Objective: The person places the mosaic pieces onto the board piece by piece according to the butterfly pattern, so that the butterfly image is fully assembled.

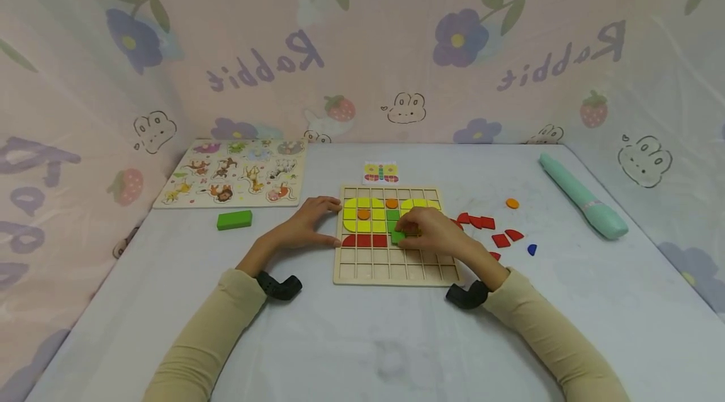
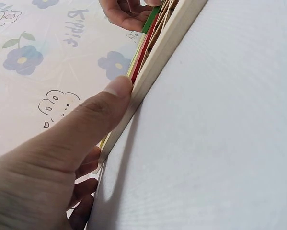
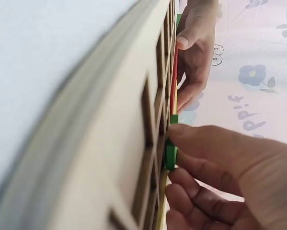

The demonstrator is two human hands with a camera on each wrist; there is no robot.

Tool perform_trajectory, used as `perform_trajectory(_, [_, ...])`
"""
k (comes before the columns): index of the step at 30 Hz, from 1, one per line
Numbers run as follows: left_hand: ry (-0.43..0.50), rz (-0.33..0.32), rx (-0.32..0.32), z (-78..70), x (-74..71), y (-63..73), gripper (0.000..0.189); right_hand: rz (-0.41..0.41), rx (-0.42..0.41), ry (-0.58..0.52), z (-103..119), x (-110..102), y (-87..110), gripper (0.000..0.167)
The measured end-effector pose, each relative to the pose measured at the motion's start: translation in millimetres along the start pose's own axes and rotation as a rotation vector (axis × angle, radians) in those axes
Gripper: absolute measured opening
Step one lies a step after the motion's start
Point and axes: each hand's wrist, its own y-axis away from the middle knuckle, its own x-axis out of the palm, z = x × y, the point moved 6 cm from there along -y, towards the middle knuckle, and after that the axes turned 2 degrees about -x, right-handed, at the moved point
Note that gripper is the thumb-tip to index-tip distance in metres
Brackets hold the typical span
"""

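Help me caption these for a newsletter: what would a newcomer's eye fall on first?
Probably the wooden grid board in the middle of the table, its yellow pieces and red pieces bright against bare wood. Over it, the right hand pinches a green piece, while the left hand touches the board's left edge. Behind, the flowered backdrop with its mirrored "Rabbit" lettering stands out too.

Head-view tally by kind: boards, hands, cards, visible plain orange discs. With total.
Boards: 2 (grid board, animal board)
Hands: 2 (left hand, right hand)
Picture card: 1
Orange discs: 3 visible
Total: 8
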Motion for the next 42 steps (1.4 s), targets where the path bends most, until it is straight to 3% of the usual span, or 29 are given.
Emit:
perform_trajectory(4, [-0.005, 0.0, 0.001, -0.3, 0.1, 0.1, 0.076, -0.008, -0.018, -0.014, -1, 1, 0.4, 0.026])
perform_trajectory(11, [0.005, -0.004, 0.006, -2.3, -1.4, 1.1, 0.075, -0.007, -0.123, -0.039, 2, 5, 0.1, 0.025])
perform_trajectory(24, [0.0, -0.007, 0.012, -3.6, -1.1, 1.1, 0.073, 0.016, -0.111, -0.004, 2, 0, 2.0, 0.024])
perform_trajectory(30, [-0.004, -0.011, 0.015, -2.8, -0.4, -0.2, 0.073, 0.01, -0.003, 0.005, -16, -36, 14.5, 0.026])
perform_trajectory(36, [-0.002, -0.009, 0.017, -2.5, -1.2, 0.3, 0.074, -0.011, 0.195, 0.044, -51, -77, 41.5, 0.03])
perform_trajectory(42, [0.002, -0.009, 0.017, -2.7, -1.2, 0.8, 0.074, 0.061, 0.384, 0.037, -90, -87, 62.7, 0.033])
